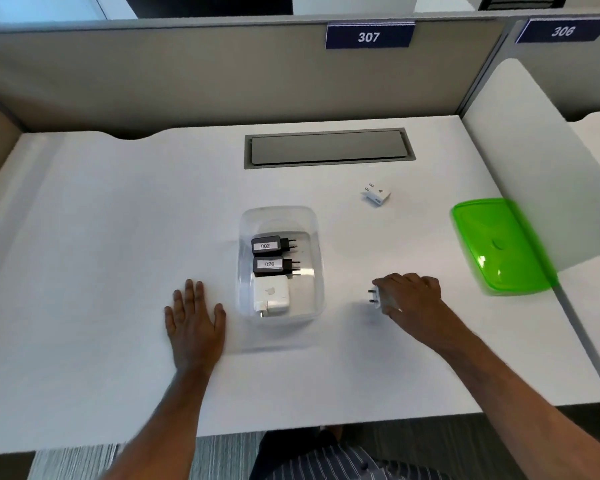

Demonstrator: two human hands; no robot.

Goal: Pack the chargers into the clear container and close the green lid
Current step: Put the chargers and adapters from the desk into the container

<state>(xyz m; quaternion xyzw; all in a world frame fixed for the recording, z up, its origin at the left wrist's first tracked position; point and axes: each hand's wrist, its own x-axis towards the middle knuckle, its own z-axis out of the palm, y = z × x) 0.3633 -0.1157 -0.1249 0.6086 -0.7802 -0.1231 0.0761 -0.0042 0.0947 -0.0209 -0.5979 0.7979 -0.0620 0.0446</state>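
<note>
Flat on the desk point(84, 237) lies the left hand point(194, 320), fingers straight, while the right hand point(409, 296) grips a white charger point(378, 296), likely to slip before reaching the container point(314, 237) beside the left fingertips.

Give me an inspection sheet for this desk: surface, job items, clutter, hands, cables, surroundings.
Surface: white desk with a closed grey hatch at the back.
Job items: clear container open, holding two black chargers, 002 and 026, and a white square charger. Small white charger lies loose behind. Green lid off, at the right edge.
Clutter: nothing seen.
Hands: left hand flat on the desk beside the container; right hand grips a white plug charger.
Cables: nothing seen.
Surroundings: grey partition with signs 307 and 306.
</note>
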